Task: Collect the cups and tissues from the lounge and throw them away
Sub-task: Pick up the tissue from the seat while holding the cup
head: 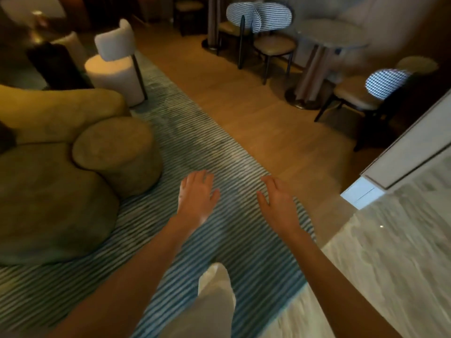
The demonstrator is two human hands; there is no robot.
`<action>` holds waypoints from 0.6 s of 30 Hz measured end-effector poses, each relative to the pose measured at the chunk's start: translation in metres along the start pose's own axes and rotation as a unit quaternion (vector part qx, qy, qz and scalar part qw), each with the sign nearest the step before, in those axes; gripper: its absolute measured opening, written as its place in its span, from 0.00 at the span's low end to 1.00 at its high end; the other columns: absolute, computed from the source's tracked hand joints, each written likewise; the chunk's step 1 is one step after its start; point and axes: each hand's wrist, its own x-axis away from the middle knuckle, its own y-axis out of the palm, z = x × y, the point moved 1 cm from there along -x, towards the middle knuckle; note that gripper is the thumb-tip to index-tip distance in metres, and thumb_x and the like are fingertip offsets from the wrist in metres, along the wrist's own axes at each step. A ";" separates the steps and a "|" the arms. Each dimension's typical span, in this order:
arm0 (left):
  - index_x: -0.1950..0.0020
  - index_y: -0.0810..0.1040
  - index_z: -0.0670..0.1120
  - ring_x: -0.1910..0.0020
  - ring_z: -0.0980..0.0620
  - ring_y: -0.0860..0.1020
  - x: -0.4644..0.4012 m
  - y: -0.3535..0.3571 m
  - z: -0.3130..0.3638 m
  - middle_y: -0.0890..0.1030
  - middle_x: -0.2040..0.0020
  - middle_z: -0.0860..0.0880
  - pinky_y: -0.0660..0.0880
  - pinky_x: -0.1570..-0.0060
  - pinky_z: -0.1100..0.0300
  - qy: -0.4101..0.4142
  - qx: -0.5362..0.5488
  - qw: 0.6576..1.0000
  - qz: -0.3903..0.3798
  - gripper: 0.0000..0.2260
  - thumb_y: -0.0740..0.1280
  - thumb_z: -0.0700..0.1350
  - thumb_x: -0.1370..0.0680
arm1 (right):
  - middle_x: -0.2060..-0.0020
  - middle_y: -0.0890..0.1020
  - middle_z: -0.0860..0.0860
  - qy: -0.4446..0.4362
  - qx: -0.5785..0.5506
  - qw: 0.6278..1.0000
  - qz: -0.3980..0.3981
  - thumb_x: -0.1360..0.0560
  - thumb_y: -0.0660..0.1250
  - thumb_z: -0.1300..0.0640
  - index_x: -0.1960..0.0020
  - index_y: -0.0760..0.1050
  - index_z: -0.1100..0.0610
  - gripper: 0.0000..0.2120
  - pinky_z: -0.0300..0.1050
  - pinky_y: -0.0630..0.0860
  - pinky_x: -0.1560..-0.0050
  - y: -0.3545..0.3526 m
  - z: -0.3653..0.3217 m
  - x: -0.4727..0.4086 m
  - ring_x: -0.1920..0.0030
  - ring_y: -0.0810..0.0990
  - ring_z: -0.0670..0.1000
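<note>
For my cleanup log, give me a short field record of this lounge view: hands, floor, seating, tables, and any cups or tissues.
left hand: open, holding nothing
right hand: open, holding nothing
floor: striped rug beside wooden floor
seating: olive sofa, white stool chair, checked-back chairs
tables: round table
cups or tissues: none clearly visible

Olive rounded sofa (48,191) left; striped rug (207,147) centre; round table (332,35), checkered-back chairs (261,18) upper right.
</note>
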 end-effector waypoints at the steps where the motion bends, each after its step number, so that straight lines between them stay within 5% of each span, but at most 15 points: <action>1: 0.31 0.68 0.45 0.33 0.44 0.68 -0.029 -0.005 -0.005 0.70 0.31 0.44 0.65 0.34 0.49 -0.001 0.000 1.000 0.003 0.20 0.59 0.53 0.20 | 0.42 0.77 0.63 0.002 0.000 1.000 0.000 0.24 0.65 0.62 0.36 0.73 0.66 0.17 0.52 0.69 0.36 0.000 0.001 -0.028 0.40 0.74 0.62; 18: 0.29 0.68 0.44 0.30 0.43 0.64 -0.420 -0.033 -0.073 0.68 0.30 0.44 0.62 0.32 0.47 -0.045 -0.028 0.998 0.045 0.22 0.59 0.53 0.20 | 0.40 0.75 0.59 -0.019 -0.030 0.999 -0.032 0.22 0.62 0.59 0.35 0.72 0.63 0.16 0.43 0.65 0.39 0.049 0.074 -0.429 0.39 0.72 0.57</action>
